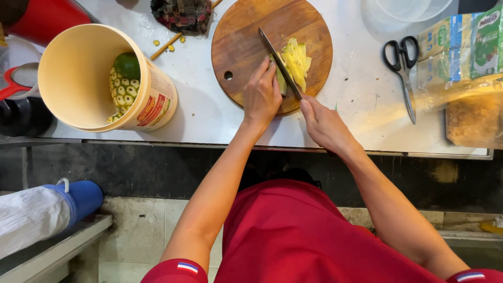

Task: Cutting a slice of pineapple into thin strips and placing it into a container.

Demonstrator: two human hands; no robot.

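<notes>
A round wooden cutting board (pixel 246 31) lies on the white counter. Several thin yellow fruit slices (pixel 297 60) are piled on it. My right hand (pixel 325 123) grips the handle of a long knife (pixel 277 60), whose blade lies across the board just left of the slices. My left hand (pixel 262 94) presses its fingertips on an uncut yellow-green piece (pixel 282 83) beside the blade, at the near edge of the board.
A cream bucket (pixel 78 73) at the left holds pineapple peel and a green fruit. Black-handled scissors (pixel 402 60) lie to the right, near plastic packets (pixel 461 42) and a bag (pixel 474 118). A dark cloth (pixel 181 14) and wooden stick (pixel 166 45) lie behind.
</notes>
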